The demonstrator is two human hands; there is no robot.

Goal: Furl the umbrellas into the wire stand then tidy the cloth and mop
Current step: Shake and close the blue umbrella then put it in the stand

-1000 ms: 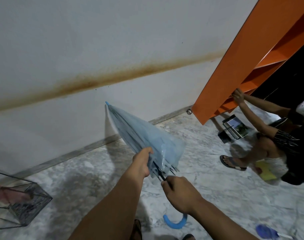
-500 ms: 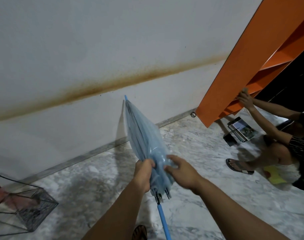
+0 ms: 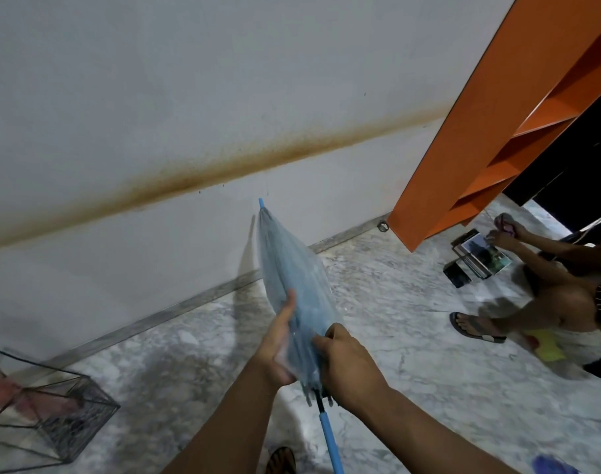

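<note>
Far left on the marble floor (image 3: 411, 364) sits the wire stand (image 3: 49, 419), tipped at an angle near the wall (image 3: 155, 80), with something pink and blurred inside it. Well to its right, at the middle, the pale blue umbrella (image 3: 292, 278) is held up off the floor, closed, its tip pointing up toward the stained wall and its blue shaft running down below the hands. The left hand (image 3: 275, 340) lies against the canopy's left side, its fingers (image 3: 287, 309) nearly straight along the fabric, flat rather than gripping. Just beside it, the right hand (image 3: 346, 364) has its fingers curled round the gathered lower canopy, holding it tight. Further right an orange shelf (image 3: 480, 142) leans over the floor. Below it another person (image 3: 562, 295) crouches in a sandal (image 3: 476, 328), hands near some photos (image 3: 476, 258) on the floor.
</note>
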